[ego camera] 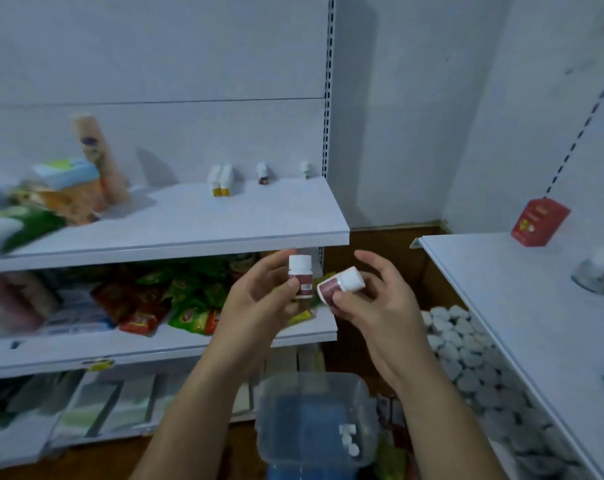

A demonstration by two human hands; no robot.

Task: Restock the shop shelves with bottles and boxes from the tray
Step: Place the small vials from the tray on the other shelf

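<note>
My left hand (259,299) grips a small white bottle with a dark red label (301,276), held upright in front of the upper shelf's edge. My right hand (376,303) pinches a second bottle of the same kind (338,284), tilted with its white cap up and to the right. The two bottles are close but apart. Below my arms stands the clear plastic tray (366,393), with a few small white bottles (349,438) lying in its right side. On the upper shelf (196,223) stand several small white bottles (220,180) near the back panel.
Packets and a tall tube (96,157) crowd the upper shelf's left end. Green and red snack packets (162,303) fill the shelf below. A second shelf (501,289) at right bears a red box (539,221) and a glass jar (598,271); many grey-lidded jars (466,351) sit beneath it.
</note>
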